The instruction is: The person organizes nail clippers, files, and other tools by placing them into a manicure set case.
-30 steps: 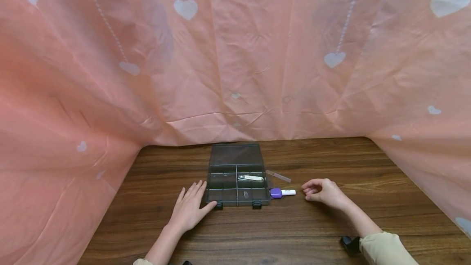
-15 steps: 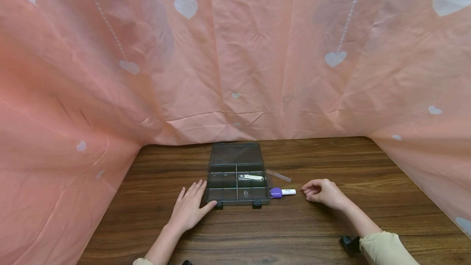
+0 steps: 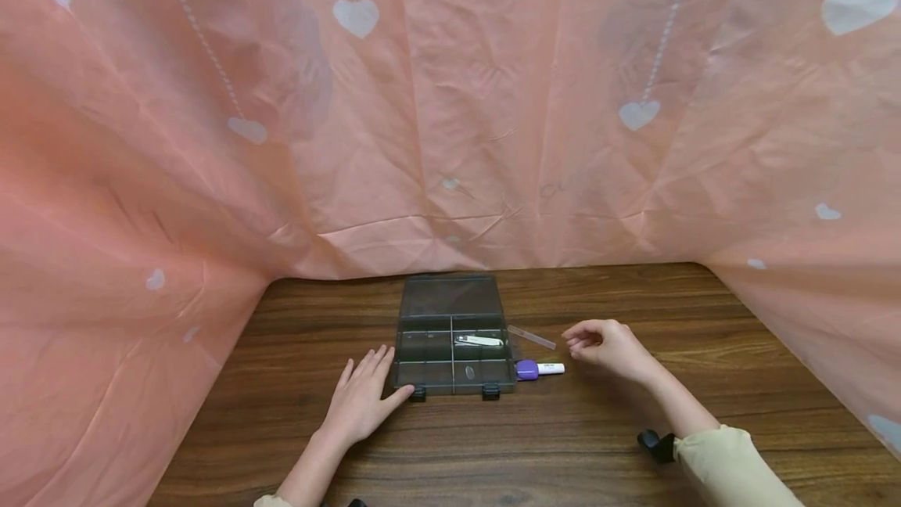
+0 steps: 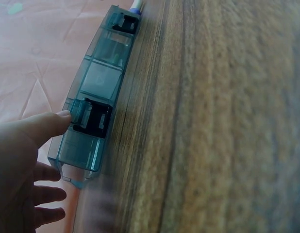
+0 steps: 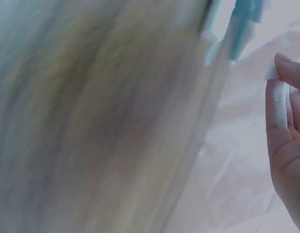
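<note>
1. Nr left: left hand (image 3: 362,401) is laid w/ fingers spread beside box (image 3: 425,372); box's near-left latch (image 4: 94,118) is touched by thumb, so box is prob. being steadied.
2. Right of box: purple-and-white bottle (image 3: 533,369) is seen lying flat.
3. Bit farther right: pale sliver (image 5: 271,74), too small to ID, seems pinched btwn thumb & index of right hand (image 3: 611,346), apart from box. Step judged: small items being handled around open box; light, steady pinch is called for next.
4. Inside box: clear oval piece (image 3: 470,372) is held in near-right comp., nail clipper (image 3: 480,341) in comp. beyond.
5. Clear strip (image 3: 533,337) is placed right of box.
6. All is borne by brown wood-grain tabletop (image 3: 563,444); far side is closed off by pink heart-print curtain (image 3: 457,100).
</note>
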Demonstrator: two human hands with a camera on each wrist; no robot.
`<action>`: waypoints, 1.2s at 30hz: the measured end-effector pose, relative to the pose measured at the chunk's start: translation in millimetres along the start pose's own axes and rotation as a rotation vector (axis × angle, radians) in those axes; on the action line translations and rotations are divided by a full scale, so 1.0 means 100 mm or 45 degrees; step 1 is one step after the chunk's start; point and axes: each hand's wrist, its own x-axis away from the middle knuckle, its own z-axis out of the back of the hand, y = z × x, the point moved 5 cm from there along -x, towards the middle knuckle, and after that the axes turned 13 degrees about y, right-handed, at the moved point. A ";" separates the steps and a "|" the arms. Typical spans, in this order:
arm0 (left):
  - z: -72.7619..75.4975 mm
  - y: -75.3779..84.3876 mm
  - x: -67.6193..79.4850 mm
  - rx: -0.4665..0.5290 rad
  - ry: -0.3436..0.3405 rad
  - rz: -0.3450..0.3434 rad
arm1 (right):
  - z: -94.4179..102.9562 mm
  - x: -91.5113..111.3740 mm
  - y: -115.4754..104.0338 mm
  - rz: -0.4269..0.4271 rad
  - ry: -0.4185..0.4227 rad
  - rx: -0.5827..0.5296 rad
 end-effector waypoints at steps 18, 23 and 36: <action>0.00 -0.05 0.00 -0.009 0.005 0.007 | -0.97 -0.35 -0.63 0.134 -0.233 -0.183; 0.00 -0.05 0.01 -0.010 0.010 0.008 | -1.18 -0.36 -0.65 0.166 -0.273 -0.164; 0.01 -0.04 0.02 0.005 0.005 0.012 | -1.26 -0.35 -0.66 0.205 -0.312 -0.147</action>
